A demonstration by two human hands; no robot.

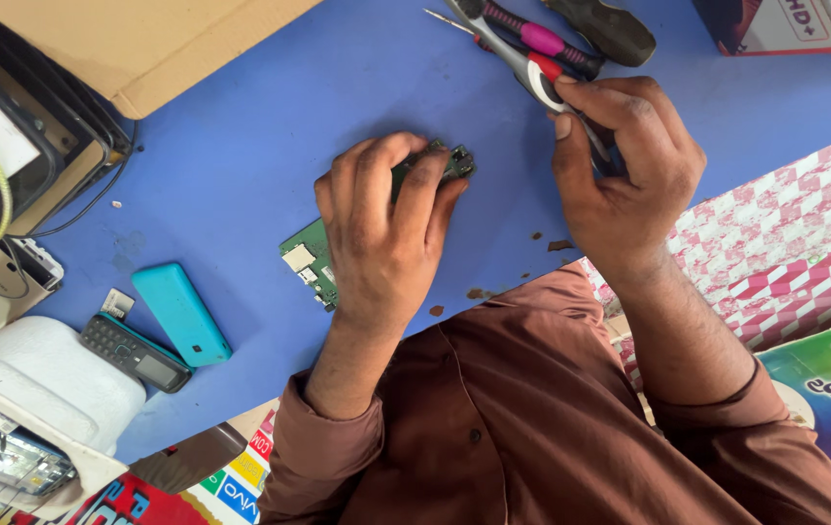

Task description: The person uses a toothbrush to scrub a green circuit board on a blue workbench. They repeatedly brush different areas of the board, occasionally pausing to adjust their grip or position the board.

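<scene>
Circuit board, green, flat on the blue work surface, pinned under the left hand. Fingers curl over its far end, palm covers the middle; only the near corner with pale connectors shows left of the wrist.

Right hand sits just right of the left, apart from the board. Thumb and forefinger pinch the handle of a tool with white-red grip; other fingers curled in. Tool tip hidden behind the fingers, so can't tell what it touches. More screwdrivers, one pink-banded, lie just beyond that hand.

Left of the left hand: turquoise phone back cover, dark keypad phone touching it.

Packaging: tan cardboard box far beyond-left, red-white checked sheet right of the right forearm, printed white-red carton beyond-right corner, colourful printed cards by the left elbow.
</scene>
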